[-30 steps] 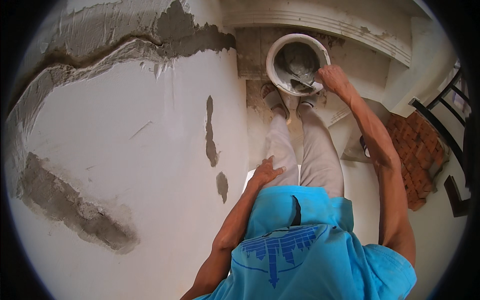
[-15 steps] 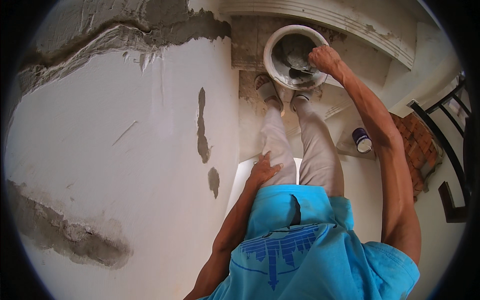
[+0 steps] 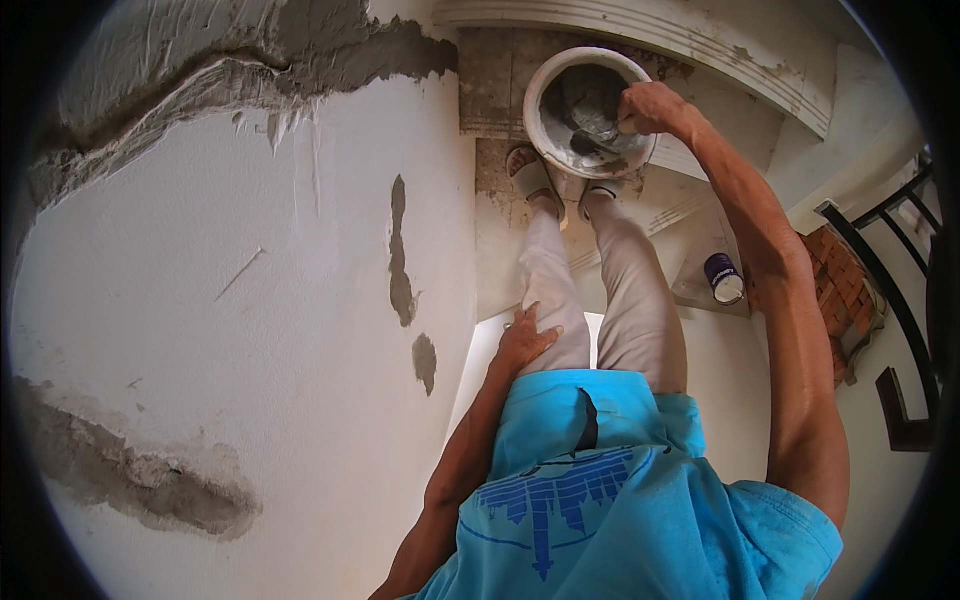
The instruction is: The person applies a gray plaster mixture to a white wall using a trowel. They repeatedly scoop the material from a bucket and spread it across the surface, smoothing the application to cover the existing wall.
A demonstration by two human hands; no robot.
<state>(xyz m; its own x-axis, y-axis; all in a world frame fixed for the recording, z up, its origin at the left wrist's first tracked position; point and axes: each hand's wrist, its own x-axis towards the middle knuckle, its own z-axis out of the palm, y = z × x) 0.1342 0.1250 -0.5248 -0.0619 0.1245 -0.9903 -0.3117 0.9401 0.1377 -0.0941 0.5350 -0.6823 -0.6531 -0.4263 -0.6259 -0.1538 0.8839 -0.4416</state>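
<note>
A white round bucket stands at my feet, with wet grey mortar inside it. My right hand reaches over its right rim, closed round the pale handle of a trowel. Most of the trowel is hard to make out against the grey mortar. Lower down, my left hand lies on my left thigh near the knee, fingers apart, holding nothing.
On the left rises a white wall with rough grey mortar patches. Steps lie beyond the bucket. A dark tin with a white end is right of my legs. Farther right are bare red bricks and a black railing.
My right hand has shifted slightly within the bucket and its wrist has turned, with the trowel lower in the mortar. My left hand stays on the thigh.
</note>
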